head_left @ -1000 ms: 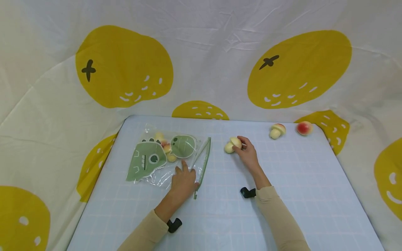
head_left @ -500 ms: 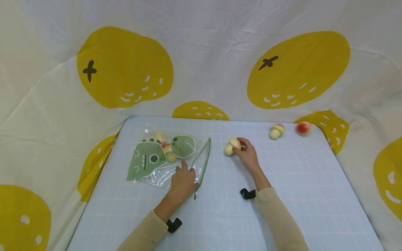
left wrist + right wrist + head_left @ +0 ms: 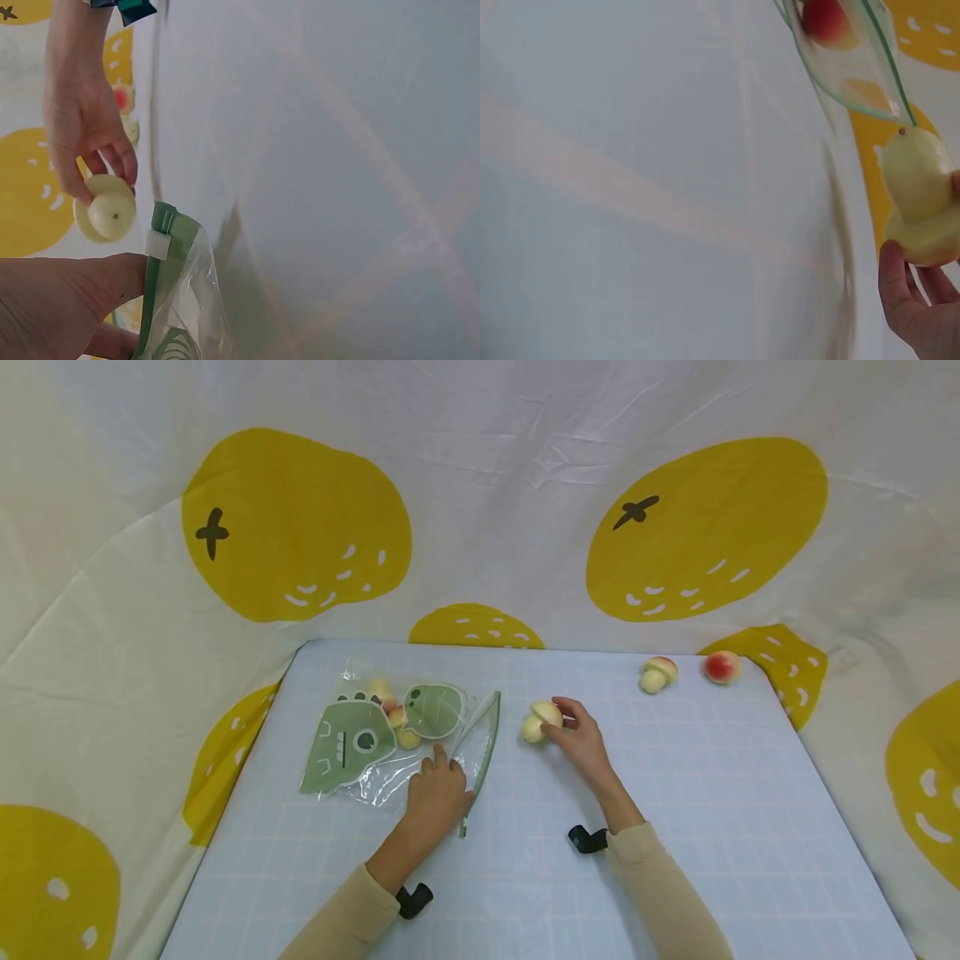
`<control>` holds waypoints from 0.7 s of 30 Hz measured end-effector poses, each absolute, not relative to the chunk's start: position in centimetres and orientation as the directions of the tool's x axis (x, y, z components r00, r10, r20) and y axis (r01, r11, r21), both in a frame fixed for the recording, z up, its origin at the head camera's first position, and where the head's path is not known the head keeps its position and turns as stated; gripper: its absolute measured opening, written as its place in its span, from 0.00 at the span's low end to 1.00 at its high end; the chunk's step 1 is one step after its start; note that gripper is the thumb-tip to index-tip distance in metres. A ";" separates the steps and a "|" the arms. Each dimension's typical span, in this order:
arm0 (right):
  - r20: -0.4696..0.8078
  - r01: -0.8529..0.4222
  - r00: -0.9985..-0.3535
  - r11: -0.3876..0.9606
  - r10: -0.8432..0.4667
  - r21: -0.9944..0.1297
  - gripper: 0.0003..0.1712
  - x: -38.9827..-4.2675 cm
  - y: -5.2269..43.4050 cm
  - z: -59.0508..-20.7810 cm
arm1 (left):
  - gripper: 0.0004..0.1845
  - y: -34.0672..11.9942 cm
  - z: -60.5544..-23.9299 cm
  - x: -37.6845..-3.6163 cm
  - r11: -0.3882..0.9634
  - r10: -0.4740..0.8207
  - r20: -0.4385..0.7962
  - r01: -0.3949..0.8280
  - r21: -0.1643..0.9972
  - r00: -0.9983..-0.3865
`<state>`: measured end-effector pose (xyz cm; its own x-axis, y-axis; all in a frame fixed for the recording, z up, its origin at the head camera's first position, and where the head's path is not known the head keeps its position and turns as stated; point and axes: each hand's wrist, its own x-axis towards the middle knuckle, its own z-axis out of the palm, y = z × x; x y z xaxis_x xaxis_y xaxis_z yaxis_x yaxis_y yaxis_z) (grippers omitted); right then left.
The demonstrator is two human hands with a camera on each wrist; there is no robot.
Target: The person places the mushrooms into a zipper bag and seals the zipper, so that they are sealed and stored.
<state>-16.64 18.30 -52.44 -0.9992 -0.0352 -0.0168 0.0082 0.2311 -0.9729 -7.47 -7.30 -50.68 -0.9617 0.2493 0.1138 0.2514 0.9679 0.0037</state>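
The right hand [image 3: 579,745] is pinching a mushroom [image 3: 542,721] by its cap, thumb on one side and fingers on the other, holding it over the worktop [image 3: 720,843] just to the right of a clear bag [image 3: 345,747]. The mushroom, apparently a moulded toy, is probably light and firm, its smooth skin perhaps a little slippery; the broad cap is offering the surer hold, while the rounded stem, ending in a small dark dot, is pointing away from the palm. The left hand [image 3: 437,789] is lying with fingers spread on the bag, its thumb resting against the green strip [image 3: 491,739] near a white slider [image 3: 157,244]. The bag's thin film is creasing and shining, likely limp and easily shifted; the strip is looking stiffer. Cream and reddish pieces [image 3: 408,739] are showing inside. Farther right, a second mushroom [image 3: 658,676] and a blushing peach [image 3: 722,667] are lying near each other.
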 end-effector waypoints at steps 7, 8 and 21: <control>0.015 -0.039 -0.995 0.240 -0.100 -0.970 0.32 -15.9 16.4 -52.7 | 0.35 -7.3 -50.4 -7.5 0.968 0.252 0.118 0.251 -0.020 -0.961; 0.018 -0.044 -0.994 0.242 -0.110 -0.969 0.32 -15.8 16.0 -52.7 | 0.36 -7.3 -50.4 -7.5 0.968 0.251 0.117 0.250 -0.023 -0.961; 0.050 -0.089 -0.985 0.235 -0.165 -0.968 0.32 -15.5 13.9 -52.9 | 0.40 -7.2 -50.1 -7.3 0.968 0.252 0.134 0.249 -0.034 -0.959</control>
